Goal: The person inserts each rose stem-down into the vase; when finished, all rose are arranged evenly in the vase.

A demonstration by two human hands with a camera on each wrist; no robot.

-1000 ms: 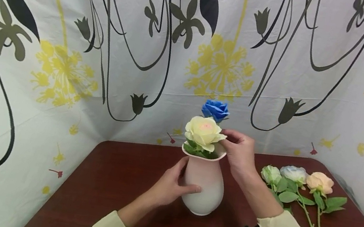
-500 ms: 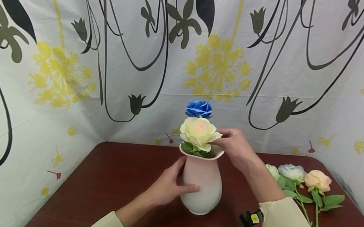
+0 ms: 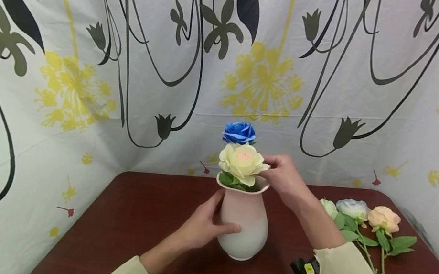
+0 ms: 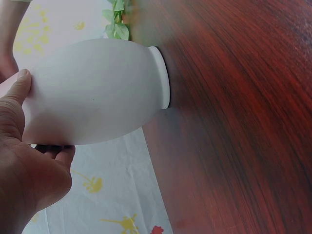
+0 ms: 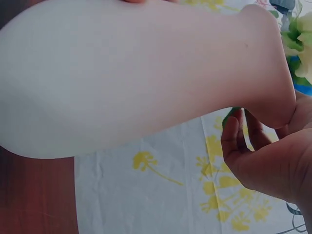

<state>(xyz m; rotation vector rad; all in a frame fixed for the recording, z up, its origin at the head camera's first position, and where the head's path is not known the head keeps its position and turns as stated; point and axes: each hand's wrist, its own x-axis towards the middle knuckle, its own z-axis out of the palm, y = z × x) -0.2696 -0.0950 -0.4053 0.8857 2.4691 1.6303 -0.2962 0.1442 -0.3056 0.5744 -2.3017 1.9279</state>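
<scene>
A white vase (image 3: 245, 224) stands on the table, its scalloped rim flared. My left hand (image 3: 201, 223) grips its left side, thumb across the front; in the left wrist view the left hand (image 4: 34, 170) wraps the upper body. A cream rose (image 3: 243, 162) with a pinkish centre leans from the opening, green leaves at the rim. Behind and above it rises a blue rose (image 3: 239, 132). My right hand (image 3: 286, 180) is at the rim's right back, fingertips partly hidden by the cream rose. In the right wrist view its fingers curl round a bit of green leaf (image 5: 231, 117).
On the table's right lie a pale green rose (image 3: 328, 207), a pale blue rose (image 3: 353, 209) and a peach rose (image 3: 383, 219), stems toward the front. A patterned cloth (image 3: 194, 79) hangs behind the dark red wooden table (image 3: 136, 220).
The blue rose has shifted left, and my right hand moved slightly left with it. The cream rose tilts a little differently. My left hand stays on the vase.
</scene>
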